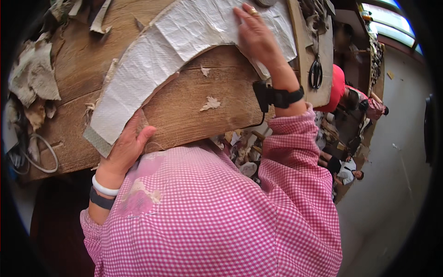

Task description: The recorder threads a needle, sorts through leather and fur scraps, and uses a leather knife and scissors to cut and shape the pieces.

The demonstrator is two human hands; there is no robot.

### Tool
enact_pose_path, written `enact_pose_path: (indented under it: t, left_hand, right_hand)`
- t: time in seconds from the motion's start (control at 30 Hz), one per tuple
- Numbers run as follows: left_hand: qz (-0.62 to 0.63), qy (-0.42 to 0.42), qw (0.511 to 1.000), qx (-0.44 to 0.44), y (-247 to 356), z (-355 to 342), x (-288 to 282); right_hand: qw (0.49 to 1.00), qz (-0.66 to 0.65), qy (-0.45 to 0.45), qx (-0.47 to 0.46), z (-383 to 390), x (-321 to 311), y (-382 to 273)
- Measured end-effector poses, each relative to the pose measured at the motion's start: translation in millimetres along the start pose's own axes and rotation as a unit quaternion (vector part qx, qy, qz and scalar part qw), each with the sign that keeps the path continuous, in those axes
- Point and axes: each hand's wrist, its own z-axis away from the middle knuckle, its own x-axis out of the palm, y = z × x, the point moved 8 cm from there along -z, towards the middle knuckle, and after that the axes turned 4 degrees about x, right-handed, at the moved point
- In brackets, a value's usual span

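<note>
A long curved piece of creased white sheet material (175,41), with a greyish layer at its lower end, lies across a worn wooden board (194,99). My left hand (127,143) grips that lower end, fingers partly hidden beneath it and thumb showing at the edge. My right hand (258,39) rests on the upper part of the piece, fingers extended and slightly bent, somewhat blurred. A dark rounded object (265,2) is cut off at the top beside it. Small pale scraps (210,104) lie on the bare wood.
Hide-like scraps (34,74) and a pale looped cord (48,166) are at the left. Black-handled scissors (315,74) hang or lie on the right-hand board, near a red object (334,87). Co-workers (346,171) and cluttered benches are beyond, along a grey floor (401,184).
</note>
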Motion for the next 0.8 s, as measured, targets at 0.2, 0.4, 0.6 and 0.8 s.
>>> enact_pose_path:
  t: [0.2,0.4,0.6,0.8]
  left_hand:
    - [0.005,0.045,0.999,0.008,-2.5,1.1,2.0]
    - [0.025,0.05,0.998,-0.005,-5.1,2.7,3.9]
    - [0.038,0.038,0.998,-0.014,-3.8,1.7,3.6]
    - [0.074,0.03,0.996,-0.033,-8.7,4.8,8.5]
  right_hand:
    - [0.989,0.131,0.033,-0.061,15.3,13.2,11.0]
    - [0.999,0.022,-0.016,-0.046,6.4,-5.1,-2.2]
    - [0.98,0.137,-0.056,-0.131,14.0,-8.9,-34.7]
    - [0.985,0.081,-0.065,-0.138,9.0,-14.2,-38.1]
